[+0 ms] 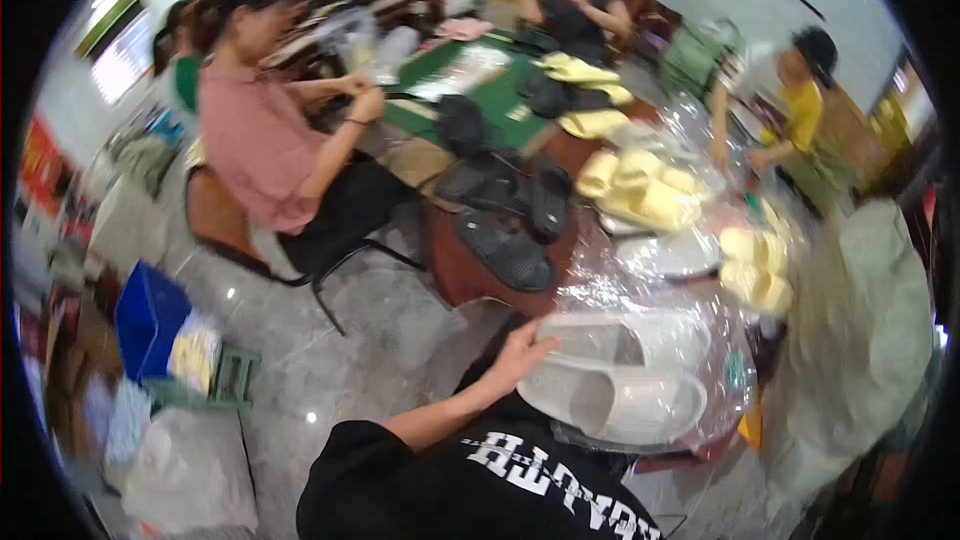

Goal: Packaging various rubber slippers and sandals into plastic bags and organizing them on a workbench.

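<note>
A pair of white slide sandals (615, 390) lies side by side at the near edge of the table, on crinkled clear plastic wrap (735, 365). My left hand (522, 352) grips the heel end of the farther sandal, with its fingers closed around the rim. My right hand does not show. Just beyond are more white slides (668, 253) in plastic and a pair of pale yellow slides (755, 270). Black slides (505, 252) are grouped on the brown tabletop at the left, and a pile of yellow slides (645, 190) sits farther back.
A person in a pink shirt (255, 140) sits at the left, handling something small. Another in yellow (800, 110) works across at the right; a third (585, 0) is behind the green mat (430, 80). A blue bin (150, 320) and bags stand on the left floor.
</note>
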Demonstrator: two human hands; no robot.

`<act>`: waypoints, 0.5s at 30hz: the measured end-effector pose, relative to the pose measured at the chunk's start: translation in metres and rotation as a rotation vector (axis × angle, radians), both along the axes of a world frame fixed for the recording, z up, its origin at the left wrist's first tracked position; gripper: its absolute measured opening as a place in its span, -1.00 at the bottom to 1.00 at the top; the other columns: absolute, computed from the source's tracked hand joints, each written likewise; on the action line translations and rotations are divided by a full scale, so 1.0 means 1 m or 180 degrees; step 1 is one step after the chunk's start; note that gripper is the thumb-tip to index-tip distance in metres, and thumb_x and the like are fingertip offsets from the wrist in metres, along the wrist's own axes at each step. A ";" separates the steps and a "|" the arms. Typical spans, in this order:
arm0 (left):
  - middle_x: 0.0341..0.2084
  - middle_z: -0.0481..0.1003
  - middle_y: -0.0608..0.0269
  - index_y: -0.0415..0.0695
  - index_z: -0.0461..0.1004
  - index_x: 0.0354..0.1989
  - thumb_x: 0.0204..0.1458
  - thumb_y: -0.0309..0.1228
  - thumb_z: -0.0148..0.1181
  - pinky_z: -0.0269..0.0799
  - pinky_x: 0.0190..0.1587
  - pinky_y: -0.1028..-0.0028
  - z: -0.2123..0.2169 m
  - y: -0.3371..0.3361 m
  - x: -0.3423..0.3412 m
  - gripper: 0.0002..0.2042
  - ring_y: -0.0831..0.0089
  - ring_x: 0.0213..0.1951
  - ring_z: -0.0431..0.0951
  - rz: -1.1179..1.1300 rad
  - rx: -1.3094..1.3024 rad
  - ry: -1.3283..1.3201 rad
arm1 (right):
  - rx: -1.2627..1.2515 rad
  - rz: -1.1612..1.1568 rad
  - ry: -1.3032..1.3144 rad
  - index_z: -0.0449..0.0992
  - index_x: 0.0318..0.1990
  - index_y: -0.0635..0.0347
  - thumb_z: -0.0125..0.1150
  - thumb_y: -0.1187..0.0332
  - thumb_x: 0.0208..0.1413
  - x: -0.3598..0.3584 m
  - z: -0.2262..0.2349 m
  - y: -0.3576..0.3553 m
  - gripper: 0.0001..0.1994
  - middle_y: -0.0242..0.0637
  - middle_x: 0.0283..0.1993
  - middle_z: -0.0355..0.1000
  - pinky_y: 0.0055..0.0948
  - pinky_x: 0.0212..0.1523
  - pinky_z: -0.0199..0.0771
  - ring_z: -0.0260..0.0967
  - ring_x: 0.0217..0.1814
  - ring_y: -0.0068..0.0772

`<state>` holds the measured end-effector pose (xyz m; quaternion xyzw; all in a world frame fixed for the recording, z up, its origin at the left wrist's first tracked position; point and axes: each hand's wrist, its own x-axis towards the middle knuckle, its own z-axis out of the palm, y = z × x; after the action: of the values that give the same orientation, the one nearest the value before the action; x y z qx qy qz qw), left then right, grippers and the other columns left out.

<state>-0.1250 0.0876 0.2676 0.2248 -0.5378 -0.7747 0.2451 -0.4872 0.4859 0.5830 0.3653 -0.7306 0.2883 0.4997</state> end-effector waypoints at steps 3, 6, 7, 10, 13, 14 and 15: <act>-0.17 0.48 0.29 -0.26 0.37 0.04 0.07 -0.49 0.13 0.35 -0.07 0.53 -0.007 -0.010 0.002 -0.66 0.60 -0.15 0.43 0.0110 0.0154 -0.0230 | 0.0437 -0.0678 -0.0159 0.31 0.14 0.26 -0.23 0.36 0.27 0.030 -0.019 0.103 -0.64 -0.30 -0.05 0.38 -0.56 -0.20 0.36 0.34 -0.19 -0.45; -0.15 0.47 0.25 -0.30 0.36 0.03 0.09 -0.52 0.09 0.33 -0.04 0.54 0.008 -0.010 -0.015 -0.68 0.58 -0.14 0.43 -0.0028 0.0123 0.0048 | -0.0640 -0.0164 -0.2820 0.42 0.06 0.18 -0.12 0.19 0.26 0.088 -0.071 0.044 -0.64 -0.45 -0.20 0.39 -0.68 -0.27 0.29 0.29 -0.24 -0.70; -0.15 0.46 0.25 -0.31 0.35 0.03 0.10 -0.52 0.09 0.33 -0.05 0.54 0.007 -0.009 -0.020 -0.69 0.57 -0.15 0.43 -0.0047 0.0045 0.0146 | -0.0557 -0.0039 -0.3196 0.45 0.02 0.17 -0.11 0.11 0.24 0.102 -0.094 -0.009 -0.61 -0.48 -0.29 0.40 -0.67 -0.30 0.30 0.30 -0.30 -0.67; -0.16 0.46 0.24 -0.34 0.35 0.02 0.11 -0.52 0.07 0.32 -0.06 0.54 0.006 -0.012 -0.029 -0.70 0.57 -0.14 0.43 -0.0003 -0.0055 -0.0022 | -0.0165 0.0942 -0.4770 0.21 0.25 0.07 -0.20 -0.04 0.21 0.125 -0.161 -0.100 -0.45 -0.31 -0.01 0.39 -0.48 -0.10 0.39 0.36 -0.05 -0.48; -0.18 0.47 0.24 -0.33 0.36 -0.01 0.11 -0.52 0.07 0.30 -0.05 0.55 0.005 -0.010 -0.042 -0.72 0.57 -0.15 0.42 -0.0167 -0.0310 -0.0075 | -0.0585 0.0874 -0.5331 0.09 0.33 0.02 -0.12 -0.05 0.21 0.119 -0.232 -0.127 -0.40 -0.32 0.08 0.35 -0.37 -0.02 0.31 0.27 0.08 -0.43; -0.18 0.47 0.25 -0.32 0.37 -0.02 0.11 -0.52 0.07 0.29 -0.05 0.55 0.003 -0.013 -0.043 -0.73 0.57 -0.15 0.42 -0.0198 -0.0445 -0.0200 | -0.0708 0.0548 -0.5212 0.11 0.31 0.04 -0.09 -0.05 0.20 0.113 -0.254 -0.130 -0.40 -0.33 0.09 0.34 -0.42 -0.04 0.31 0.27 0.07 -0.46; -0.18 0.47 0.25 -0.32 0.37 -0.02 0.11 -0.52 0.07 0.29 -0.05 0.55 0.001 -0.013 -0.044 -0.73 0.57 -0.15 0.42 -0.0225 -0.0450 -0.0219 | -0.0273 0.0021 -0.4409 0.13 0.29 0.11 -0.03 -0.02 0.18 0.097 -0.282 -0.121 -0.39 -0.29 0.06 0.36 -0.43 -0.12 0.34 0.31 -0.01 -0.44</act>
<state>-0.1694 0.0742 0.2684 0.2144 -0.6068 -0.7348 0.2143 -0.3898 0.3647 0.3006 0.0794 -0.8681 0.4852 -0.0686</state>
